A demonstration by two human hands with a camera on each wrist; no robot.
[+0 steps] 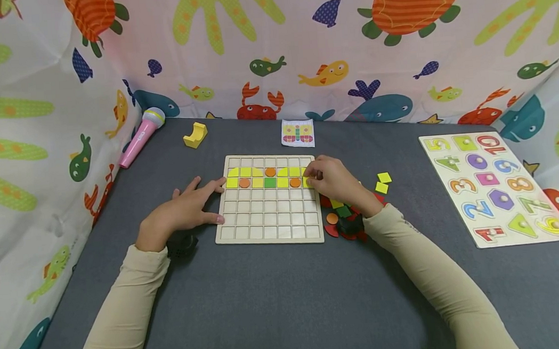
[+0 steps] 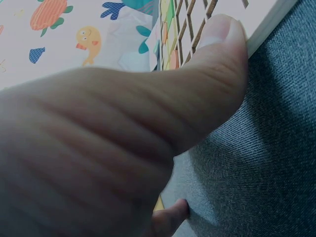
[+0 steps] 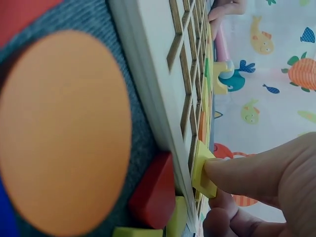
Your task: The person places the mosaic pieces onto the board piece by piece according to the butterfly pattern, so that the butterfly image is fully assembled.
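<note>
A wooden grid board (image 1: 268,218) lies on the grey cloth, two of its upper rows filled with yellow squares, orange discs and one green square (image 1: 270,182). At the board's right edge my right hand (image 1: 335,179) pinches a yellow square tile (image 3: 203,170) between thumb and fingers, tilted over a cell in the right column. My left hand (image 1: 183,210) rests at the board's left edge with its fingers spread. Its thumb touches the board's rim in the left wrist view. Loose red, green, yellow and orange pieces (image 1: 332,219) lie partly under the right wrist.
Two yellow squares (image 1: 382,187) lie right of the pile. A small pattern card (image 1: 298,133) stands behind the board. At the back left are a pink toy microphone (image 1: 141,137) and a yellow block (image 1: 195,135). A number puzzle board (image 1: 501,190) lies at the right.
</note>
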